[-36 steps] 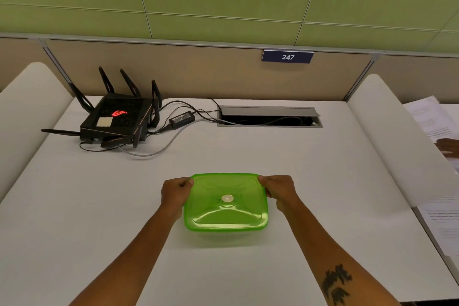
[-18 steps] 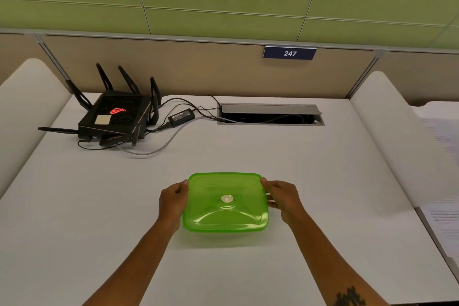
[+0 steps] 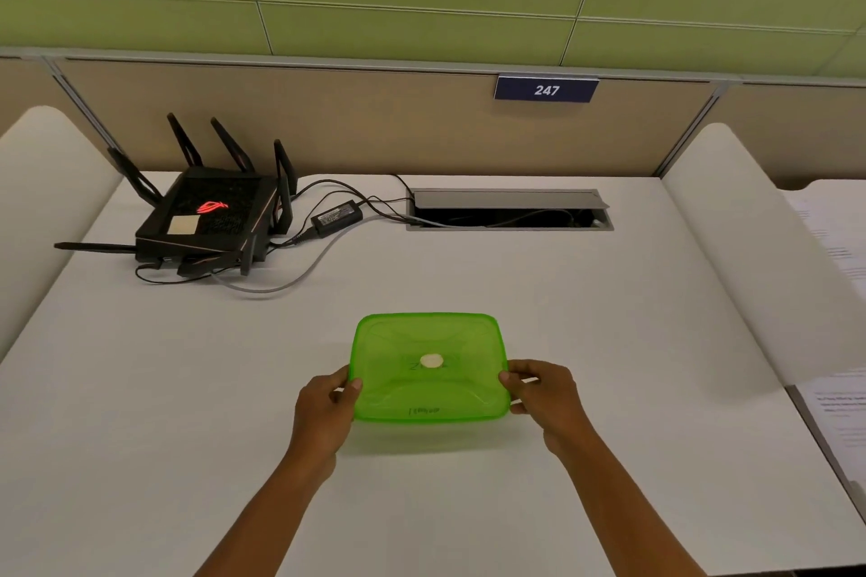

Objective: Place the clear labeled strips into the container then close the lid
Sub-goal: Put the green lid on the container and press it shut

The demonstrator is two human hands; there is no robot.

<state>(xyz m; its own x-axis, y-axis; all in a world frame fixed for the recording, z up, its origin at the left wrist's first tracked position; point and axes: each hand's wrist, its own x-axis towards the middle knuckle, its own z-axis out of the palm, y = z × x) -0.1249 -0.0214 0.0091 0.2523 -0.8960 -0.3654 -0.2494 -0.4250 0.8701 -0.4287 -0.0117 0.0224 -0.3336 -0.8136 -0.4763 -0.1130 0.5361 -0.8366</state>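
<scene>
A green translucent container (image 3: 429, 365) sits in the middle of the white desk (image 3: 609, 342) with its green lid on top. A small pale round spot marks the lid's centre. My left hand (image 3: 325, 408) grips the lid's left edge near the front corner, thumb on top. My right hand (image 3: 543, 394) grips the right edge the same way. No clear labeled strips show; the container's inside is hidden by the lid.
A black router (image 3: 211, 216) with several antennas stands at the back left, its cables and a power brick (image 3: 337, 216) running to an open cable hatch (image 3: 508, 211). White rounded dividers flank the desk. Printed papers (image 3: 839, 403) lie at the right.
Both hands have slid from the lid's back corners along its sides toward the front corners. The container has stayed in place.
</scene>
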